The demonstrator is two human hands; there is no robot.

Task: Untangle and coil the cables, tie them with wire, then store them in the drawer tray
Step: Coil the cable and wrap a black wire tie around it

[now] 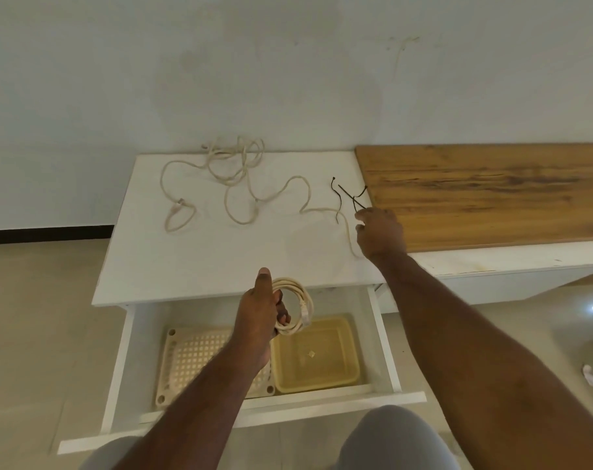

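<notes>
My left hand (262, 315) grips a coiled cream cable (297, 305) above the open drawer (380, 337), thumb pointing up. My right hand (379, 233) reaches to the right side of the white cabinet top (193, 262) and pinches the near end of a thin dark wire tie (351, 197). A second dark wire tie (338, 198) lies just left of it. A long tangled cream cable (234, 178) sprawls across the cabinet top, one end running under my right hand. In the drawer sit a yellow tray (317, 361) and a perforated cream tray (193, 354).
A wooden board (485, 195) lies on the low white bench to the right of the cabinet. The wall stands right behind the cabinet. My knees show at the bottom edge, close to the drawer front (288, 418). Tiled floor lies on both sides.
</notes>
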